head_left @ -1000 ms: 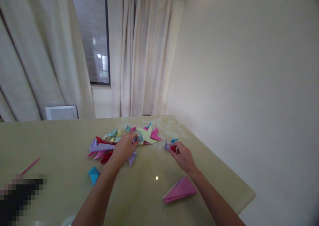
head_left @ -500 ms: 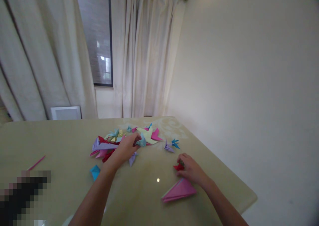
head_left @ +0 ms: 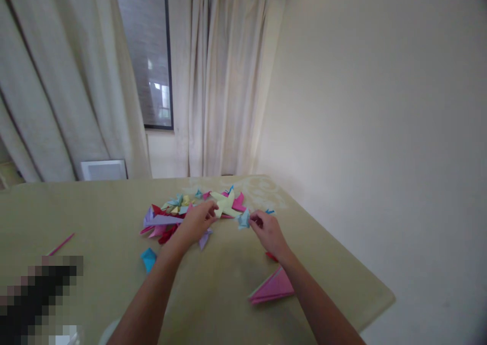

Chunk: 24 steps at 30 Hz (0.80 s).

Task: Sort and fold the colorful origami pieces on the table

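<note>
My right hand pinches a small light blue origami piece just above the table. My left hand is beside a pale green pinwheel-shaped paper fold, its fingers loosely curled and apart, with nothing visible in them. Left of that hand lies a heap of folded papers in red, pink, purple and yellow, including a long purple fold. A pink folded triangle lies partly under my right forearm. Next to it, a bit of a red fold shows.
A bright blue fold lies by my left forearm. Farther left are a thin pink stick-like item and a pixelated dark area. The table meets a white wall at right; curtains hang behind it.
My right hand has left the red fold and moved up and left, taking the light blue piece from my left hand. My left hand has stayed near the heap.
</note>
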Tool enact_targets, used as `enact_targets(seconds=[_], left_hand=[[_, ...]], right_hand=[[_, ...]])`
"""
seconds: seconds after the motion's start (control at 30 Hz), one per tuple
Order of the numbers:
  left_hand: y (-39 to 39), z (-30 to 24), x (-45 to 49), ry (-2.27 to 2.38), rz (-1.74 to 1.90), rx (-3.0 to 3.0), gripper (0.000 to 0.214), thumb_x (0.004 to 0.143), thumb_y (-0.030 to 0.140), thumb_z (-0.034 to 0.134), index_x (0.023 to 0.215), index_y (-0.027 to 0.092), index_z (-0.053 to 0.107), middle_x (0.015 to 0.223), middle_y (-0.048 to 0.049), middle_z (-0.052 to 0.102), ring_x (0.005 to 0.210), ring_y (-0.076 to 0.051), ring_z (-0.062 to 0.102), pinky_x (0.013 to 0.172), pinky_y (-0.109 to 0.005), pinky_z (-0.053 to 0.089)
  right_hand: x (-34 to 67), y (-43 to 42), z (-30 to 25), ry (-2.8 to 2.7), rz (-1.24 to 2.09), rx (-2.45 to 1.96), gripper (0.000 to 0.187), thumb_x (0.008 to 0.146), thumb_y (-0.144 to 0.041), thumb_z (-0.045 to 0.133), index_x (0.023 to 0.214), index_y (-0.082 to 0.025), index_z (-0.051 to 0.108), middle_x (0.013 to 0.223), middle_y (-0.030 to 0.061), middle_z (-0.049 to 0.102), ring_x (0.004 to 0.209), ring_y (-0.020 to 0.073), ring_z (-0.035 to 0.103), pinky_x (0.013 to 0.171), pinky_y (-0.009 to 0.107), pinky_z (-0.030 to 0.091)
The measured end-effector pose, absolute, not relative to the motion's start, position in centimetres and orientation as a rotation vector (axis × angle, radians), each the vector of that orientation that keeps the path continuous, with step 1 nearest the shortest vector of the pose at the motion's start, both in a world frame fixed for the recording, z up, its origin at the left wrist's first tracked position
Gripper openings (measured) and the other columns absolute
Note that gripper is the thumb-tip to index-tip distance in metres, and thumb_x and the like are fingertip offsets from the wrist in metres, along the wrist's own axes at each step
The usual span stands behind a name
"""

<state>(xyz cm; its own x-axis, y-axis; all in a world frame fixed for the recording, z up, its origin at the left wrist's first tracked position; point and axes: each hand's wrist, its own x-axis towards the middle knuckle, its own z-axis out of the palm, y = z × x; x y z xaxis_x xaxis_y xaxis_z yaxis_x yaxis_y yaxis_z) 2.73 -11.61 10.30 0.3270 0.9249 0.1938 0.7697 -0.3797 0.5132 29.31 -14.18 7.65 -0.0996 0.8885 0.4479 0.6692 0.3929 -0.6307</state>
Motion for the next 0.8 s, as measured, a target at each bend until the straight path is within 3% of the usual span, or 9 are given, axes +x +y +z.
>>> enact_targets(seconds=[0.13,0.23,0.43,0.57,0.7,0.8], left_hand=[[-10.4,7.9,0.0,1.781,0.532,2.251,0.021,0.083,0.015,0.07,0.104,0.018,0.072,0.111,-0.0139,0.074,0.112,-0.031,0.069,0.098,-0.04,0.05],[-10.3,6.1,0.5,1.808,0.475,2.255,0.017,0.083,0.015,0.072,0.099,0.02,0.073,0.114,-0.0121,0.074,0.116,-0.03,0.067,0.099,-0.038,0.049],[-9.9,5.8,1.3,1.731,0.546,2.234,0.019,0.089,0.009,0.058,0.09,0.019,0.074,0.104,-0.0122,0.077,0.108,-0.029,0.07,0.093,-0.038,0.049],[-10.3,7.9,2.1,1.449,0.664,2.271,0.015,0.088,0.014,0.064,0.092,0.02,0.077,0.097,-0.0064,0.08,0.096,-0.023,0.072,0.088,-0.031,0.051],[-11.0,9.5,3.5,1.236,0.759,2.271,0.017,0.09,0.024,0.065,0.102,0.02,0.077,0.094,-0.0047,0.08,0.088,-0.021,0.073,0.08,-0.029,0.053],[-10.8,10.0,2.3,1.371,0.789,2.237,0.027,0.095,0.027,0.06,0.118,0.02,0.071,0.103,-0.0063,0.08,0.092,-0.021,0.073,0.082,-0.03,0.054]], right_hand=[[30.5,-12.3,6.2,-1.767,0.285,-1.501,0.011,0.081,-0.01,0.066,0.081,-0.021,0.071,0.077,0.0027,0.074,0.071,0.02,0.068,0.069,0.027,0.048],[30.1,-12.3,5.4,-1.721,0.228,-1.538,0.02,0.083,-0.01,0.063,0.095,-0.021,0.074,0.089,0.0062,0.076,0.079,0.0216,0.07,0.075,0.03,0.05],[25.9,-14.1,4.9,-1.828,0.306,-1.366,0.017,0.092,-0.018,0.063,0.105,-0.022,0.074,0.1,0.005,0.076,0.078,0.0202,0.07,0.077,0.032,0.055],[23.3,-14.6,5.4,-1.852,0.529,-1.113,0.034,0.092,-0.025,0.069,0.126,-0.024,0.07,0.122,0.0082,0.071,0.08,0.0188,0.07,0.069,0.03,0.056],[22.8,-14.4,5.9,-1.78,0.515,-1.045,0.017,0.097,-0.028,0.063,0.106,-0.022,0.077,0.1,0.0062,0.077,0.081,0.0215,0.071,0.076,0.032,0.056],[24.4,-13.8,6.3,-1.716,0.392,-1.147,0.019,0.097,-0.03,0.06,0.097,-0.022,0.078,0.092,0.006,0.078,0.083,0.0238,0.072,0.078,0.034,0.055]])
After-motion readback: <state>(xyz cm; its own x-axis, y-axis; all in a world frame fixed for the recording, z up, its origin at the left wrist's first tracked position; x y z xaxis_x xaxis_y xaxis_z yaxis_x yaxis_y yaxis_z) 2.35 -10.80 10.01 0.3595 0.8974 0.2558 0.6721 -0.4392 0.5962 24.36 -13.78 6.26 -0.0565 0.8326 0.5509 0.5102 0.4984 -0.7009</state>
